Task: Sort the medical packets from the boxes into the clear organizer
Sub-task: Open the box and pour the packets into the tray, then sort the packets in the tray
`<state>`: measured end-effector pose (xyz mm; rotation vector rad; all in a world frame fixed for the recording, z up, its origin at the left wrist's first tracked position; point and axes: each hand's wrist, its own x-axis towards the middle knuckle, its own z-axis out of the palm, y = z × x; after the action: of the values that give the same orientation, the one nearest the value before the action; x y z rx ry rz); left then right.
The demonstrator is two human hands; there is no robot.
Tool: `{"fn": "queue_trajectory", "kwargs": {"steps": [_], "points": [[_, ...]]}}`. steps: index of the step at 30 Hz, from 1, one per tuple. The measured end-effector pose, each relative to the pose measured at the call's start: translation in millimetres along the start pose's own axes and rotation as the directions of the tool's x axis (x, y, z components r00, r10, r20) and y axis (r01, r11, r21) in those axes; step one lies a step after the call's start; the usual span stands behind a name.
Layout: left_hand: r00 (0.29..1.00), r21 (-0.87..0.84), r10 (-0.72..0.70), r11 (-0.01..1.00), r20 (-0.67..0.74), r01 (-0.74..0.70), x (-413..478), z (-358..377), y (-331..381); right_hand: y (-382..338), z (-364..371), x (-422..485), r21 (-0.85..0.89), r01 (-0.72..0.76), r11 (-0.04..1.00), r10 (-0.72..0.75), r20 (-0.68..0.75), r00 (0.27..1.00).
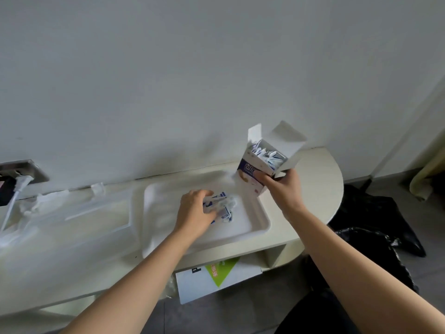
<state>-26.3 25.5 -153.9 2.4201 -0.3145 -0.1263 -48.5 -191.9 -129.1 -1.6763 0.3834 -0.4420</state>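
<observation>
My right hand [283, 186] grips an opened white and blue box [255, 172] above the right end of the table, its flaps up and several small blue-and-white packets [267, 156] showing inside. My left hand [196, 210] is over a white tray [255, 227], with fingers curled onto a small pile of packets [226, 209] lying in it. The clear organizer [72, 220] lies on the table left of the tray, its lid latches toward the wall.
The white table [317, 189] ends in a rounded edge on the right. A white box with a green patch [216, 278] sits on the shelf beneath. Black bags [375, 237] lie on the floor at right. A wall socket with a plug [19, 174] is at far left.
</observation>
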Motion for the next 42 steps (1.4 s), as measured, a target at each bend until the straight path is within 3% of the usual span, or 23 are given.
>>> {"fn": "queue_trajectory", "kwargs": {"steps": [3, 6, 10, 14, 16, 18, 20, 23, 25, 28, 31, 34, 37, 39, 42], "points": [[0.996, 0.252, 0.037, 0.966, 0.08, -0.056, 2, 7, -5, 16, -21, 12, -0.133, -0.103, 0.986, 0.07, -0.233, 0.97], [0.994, 0.379, 0.047, 0.922, 0.097, -0.081, 2, 13, -7, 48, -35, 21, -0.188, -0.211, 0.959, 0.158, -0.261, 0.952], [0.998, 0.382, 0.062, 0.922, 0.02, -0.065, 3, 13, -9, 40, -30, 10, -0.205, -0.32, 0.925, 0.266, -0.252, 0.931], [0.996, 0.325, 0.073, 0.944, -0.055, -0.051, -2, 13, -12, 37, -19, -4, 0.034, -0.401, 0.916, 0.393, -0.284, 0.875], [0.992, 0.318, 0.092, 0.946, -0.088, -0.06, -4, 12, -15, 30, -8, -16, 0.089, -0.355, 0.931, 0.366, -0.271, 0.891], [0.989, 0.318, 0.109, 0.945, -0.099, -0.073, -6, 10, -17, 23, 5, -28, -0.02, -0.204, 0.979, 0.195, -0.223, 0.955], [0.986, 0.325, 0.133, 0.941, -0.101, -0.094, -7, 7, -20, 13, 19, -35, -0.177, 0.005, 0.984, -0.007, -0.014, 1.0], [0.98, 0.323, 0.162, 0.939, -0.114, -0.118, -9, 3, -22, 8, 42, -39, -0.393, 0.3, 0.869, -0.122, 0.418, 0.9], [0.978, 0.321, 0.169, 0.939, -0.119, -0.123, -11, 2, -23, 15, 53, -40, -0.514, 0.44, 0.736, -0.095, 0.565, 0.82], [0.98, 0.302, 0.162, 0.946, -0.118, -0.12, -14, -1, -27, 28, 64, -43, -0.604, 0.498, 0.622, -0.062, 0.596, 0.8], [0.985, 0.235, 0.157, 0.962, -0.068, -0.137, -16, -8, -33, 29, 66, -41, -0.532, 0.487, 0.693, -0.125, 0.576, 0.808], [0.985, 0.205, 0.171, 0.964, 0.013, -0.17, -16, -12, -35, 25, 70, -37, -0.443, 0.512, 0.736, -0.15, 0.63, 0.762], [0.993, 0.176, 0.121, 0.977, -0.006, -0.118, -17, -17, -35, 21, 76, -32, -0.427, 0.508, 0.748, -0.188, 0.598, 0.779], [1.0, -0.014, -0.023, 1.0, -0.014, 0.023, -16, -20, -39, 22, 76, -28, -0.512, 0.487, 0.707, -0.12, 0.592, 0.797], [0.968, -0.356, -0.235, 0.9, 0.085, 0.25, -16, -24, -43, 30, 77, -28, -0.625, 0.497, 0.602, -0.004, 0.62, 0.785]]}}
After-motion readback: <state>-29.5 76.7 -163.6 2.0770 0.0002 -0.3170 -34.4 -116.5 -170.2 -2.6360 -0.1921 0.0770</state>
